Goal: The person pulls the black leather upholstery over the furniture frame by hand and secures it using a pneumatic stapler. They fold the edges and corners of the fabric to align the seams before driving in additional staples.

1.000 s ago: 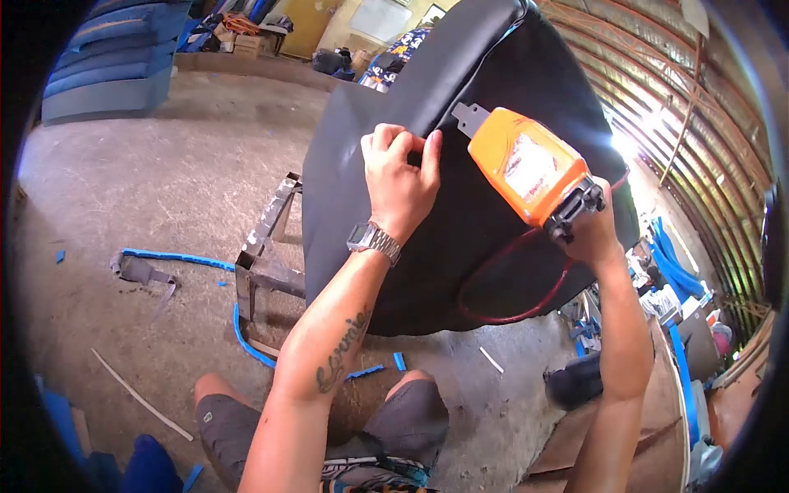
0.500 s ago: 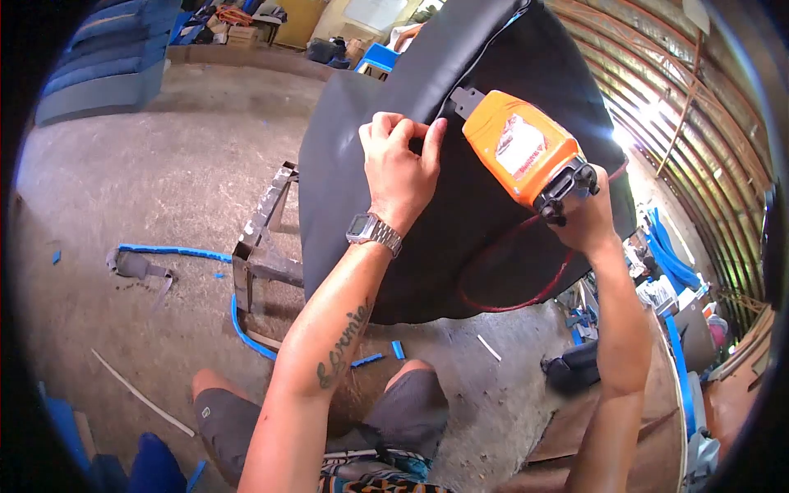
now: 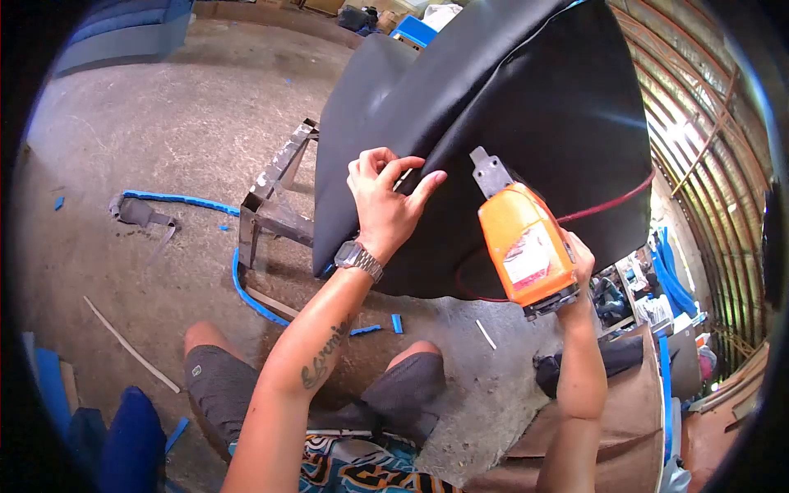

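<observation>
A large padded piece covered in black upholstery material (image 3: 575,115) stands in front of me, with a folded seam running down it. My left hand (image 3: 385,201), wearing a metal watch, pinches the black material at that fold between thumb and fingers. My right hand (image 3: 580,263) grips an orange staple gun (image 3: 526,242); its handle is mostly hidden behind the body. The gun's metal nose points up and left, a little right of the fold, and appears apart from it. A red hose (image 3: 612,201) runs across the black cover behind the gun.
A worn metal stand (image 3: 275,185) is at the padded piece's left. Blue foam strips (image 3: 263,308) and a grey scrap (image 3: 144,214) lie on the concrete floor. Brown material (image 3: 608,444) is at lower right, with cluttered items behind it. A corrugated wall (image 3: 699,148) stands at right.
The staple gun has moved down and away from the fold, its nose now turned more upward. My left hand still pinches the fold, lower along it. The view has shifted slightly.
</observation>
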`<state>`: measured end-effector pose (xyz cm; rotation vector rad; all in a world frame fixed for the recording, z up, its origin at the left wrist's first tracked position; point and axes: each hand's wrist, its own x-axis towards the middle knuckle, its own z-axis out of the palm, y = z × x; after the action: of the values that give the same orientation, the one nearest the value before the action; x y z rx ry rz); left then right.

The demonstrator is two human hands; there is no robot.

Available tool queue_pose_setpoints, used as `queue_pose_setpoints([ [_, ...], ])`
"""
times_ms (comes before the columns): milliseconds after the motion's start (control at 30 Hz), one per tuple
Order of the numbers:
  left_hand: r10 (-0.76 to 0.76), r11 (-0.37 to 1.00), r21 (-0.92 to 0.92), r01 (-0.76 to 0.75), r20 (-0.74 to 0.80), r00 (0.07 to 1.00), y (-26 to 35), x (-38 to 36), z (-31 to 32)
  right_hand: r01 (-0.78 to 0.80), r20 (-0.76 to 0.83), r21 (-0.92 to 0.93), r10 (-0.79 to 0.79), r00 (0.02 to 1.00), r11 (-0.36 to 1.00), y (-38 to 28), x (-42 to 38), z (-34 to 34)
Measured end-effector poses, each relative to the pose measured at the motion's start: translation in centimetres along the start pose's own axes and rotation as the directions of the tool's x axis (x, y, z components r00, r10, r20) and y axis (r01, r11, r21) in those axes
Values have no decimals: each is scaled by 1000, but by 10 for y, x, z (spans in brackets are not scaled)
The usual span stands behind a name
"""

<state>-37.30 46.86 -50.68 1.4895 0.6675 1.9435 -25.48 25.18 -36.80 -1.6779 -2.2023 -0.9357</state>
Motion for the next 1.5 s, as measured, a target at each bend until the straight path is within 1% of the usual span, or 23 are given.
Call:
queue_pose_setpoints([
  [33,2,1000,7,-2,-1,1000,0,-2,0,19,2,-5,-19,1000,1000,0,3,2],
  [67,2,1000,14,-2,2,1000,0,-4,-1,2,7,19,-2,1000,1000,-1,5,5],
  [167,-66,997,-35,66,2,998,3,-1,3,-12,36,-9,13,999,1000,-12,17,6],
  [200,-94,993,-66,95,20,995,4,0,1,-5,34,-9,6,999,1000,-11,16,9],
  [300,-101,993,-54,104,52,993,0,0,-2,-4,35,-19,5,999,1000,-8,12,12],
  [400,48,996,73,-49,19,999,5,-5,-6,-28,35,-7,29,999,1000,-11,11,16],
  [500,25,999,28,-25,32,999,11,-11,-1,-2,6,-9,2,1000,1000,-10,13,23],
  [533,-1,998,61,-2,40,999,14,-10,0,5,-1,-5,-5,1000,1000,-8,15,23],
  [633,-173,984,-20,176,115,978,15,1,0,11,-1,1,-11,1000,1000,-6,16,25],
  [700,-171,982,-60,177,92,981,11,2,0,8,10,-3,-8,1000,1000,-8,17,25],
  [767,-183,977,-99,190,78,980,8,6,0,44,-1,-13,-44,999,999,-6,19,26],
  [800,-178,979,-98,181,37,983,11,7,2,58,-6,-18,-58,998,998,-6,19,26],
  [900,-170,976,-135,169,3,985,8,7,4,47,-39,-11,-48,998,999,-11,24,29],
  [933,-166,975,-152,163,-8,986,7,7,5,16,-23,-11,-17,1000,1000,-14,27,29],
  [1033,-165,970,-187,154,-46,985,5,7,8,53,-55,-12,-53,997,999,-15,32,34],
  [1100,-168,970,-187,153,-69,983,7,7,9,55,-43,-29,-56,997,998,-12,32,37],
  [1267,-186,966,-190,176,-38,982,7,8,8,6,8,-42,-5,1000,999,-17,37,35],
  [1400,-194,962,-201,182,-39,980,7,7,9,-1,-2,-54,0,1000,999,-15,36,37],
  [1500,-109,982,-159,98,-60,992,1,3,10,-18,6,-57,19,1000,998,-16,29,37],
])
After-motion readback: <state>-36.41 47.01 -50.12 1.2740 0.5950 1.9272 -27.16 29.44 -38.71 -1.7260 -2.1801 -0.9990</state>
